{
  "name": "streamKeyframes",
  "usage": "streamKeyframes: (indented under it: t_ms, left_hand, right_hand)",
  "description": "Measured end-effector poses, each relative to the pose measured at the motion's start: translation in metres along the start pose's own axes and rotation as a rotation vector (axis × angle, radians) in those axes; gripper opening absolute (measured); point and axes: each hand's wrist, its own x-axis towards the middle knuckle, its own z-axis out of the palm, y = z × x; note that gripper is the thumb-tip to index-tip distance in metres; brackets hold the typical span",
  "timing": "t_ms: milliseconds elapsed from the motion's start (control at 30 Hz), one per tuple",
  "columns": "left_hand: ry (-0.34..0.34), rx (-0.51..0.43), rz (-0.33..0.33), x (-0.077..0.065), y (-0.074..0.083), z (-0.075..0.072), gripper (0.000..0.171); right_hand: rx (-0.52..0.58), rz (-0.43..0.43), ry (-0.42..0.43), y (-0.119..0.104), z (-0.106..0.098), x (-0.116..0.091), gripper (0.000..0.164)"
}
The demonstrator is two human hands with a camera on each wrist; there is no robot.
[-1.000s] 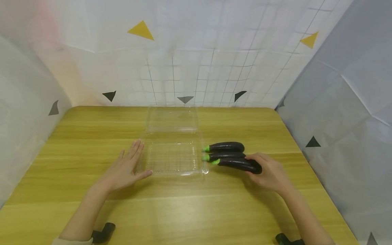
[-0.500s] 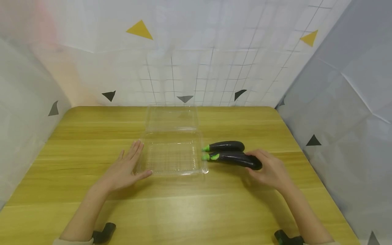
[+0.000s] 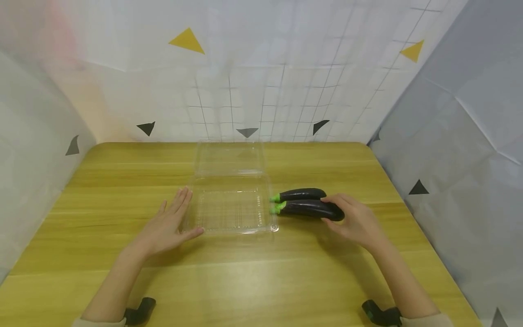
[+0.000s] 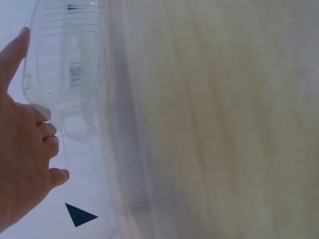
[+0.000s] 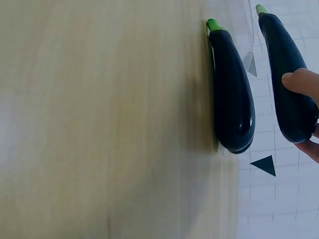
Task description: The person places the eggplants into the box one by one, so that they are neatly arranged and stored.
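My right hand [image 3: 354, 220] grips a dark purple eggplant [image 3: 311, 208] by its thick end, green stem pointing left. In the right wrist view this held eggplant [image 5: 283, 69] is raised off the table, apart from those lying there. Another eggplant [image 3: 303, 194] lies just behind it in the head view. A third is mostly hidden under the held one; its green stem [image 3: 274, 211] shows. To the left stands a clear plastic clamshell box [image 3: 229, 230], its lid [image 3: 229, 159] folded back. My left hand [image 3: 165, 227] rests against the box's left side, fingers extended.
Everything lies on a wood-grain table [image 3: 245, 281]. White sheets with black and yellow triangles enclose its back and sides; a grid marks the back sheet [image 3: 278, 91]. Dark wrist mounts [image 3: 140, 311] sit beside both forearms.
My right hand has carried its eggplant slightly left and toward the back, so that it now covers most of the middle eggplant. My left hand and the box have stayed put.
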Motion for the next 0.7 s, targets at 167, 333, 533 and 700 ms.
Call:
streamKeyframes:
  t_ms: [167, 333, 533, 700]
  left_hand:
    - [0.005, 0.000, 0.000, -0.001, 0.001, 0.000, 0.103]
    - [0.004, 0.004, -0.001, -0.002, 0.000, 0.000, 0.104]
    - [0.003, 0.002, -0.003, -0.002, 0.001, 0.001, 0.103]
    - [-0.003, -0.001, -0.002, -0.002, 0.002, 0.000, 0.104]
  right_hand:
    - [-0.006, -0.017, -0.003, -0.005, -0.001, 0.009, 0.052]
    - [-0.009, -0.019, -0.005, -0.011, 0.000, 0.019, 0.054]
    - [-0.004, -0.025, -0.006, -0.016, 0.002, 0.029, 0.055]
    - [0.001, -0.052, 0.003, -0.018, 0.006, 0.037, 0.056]
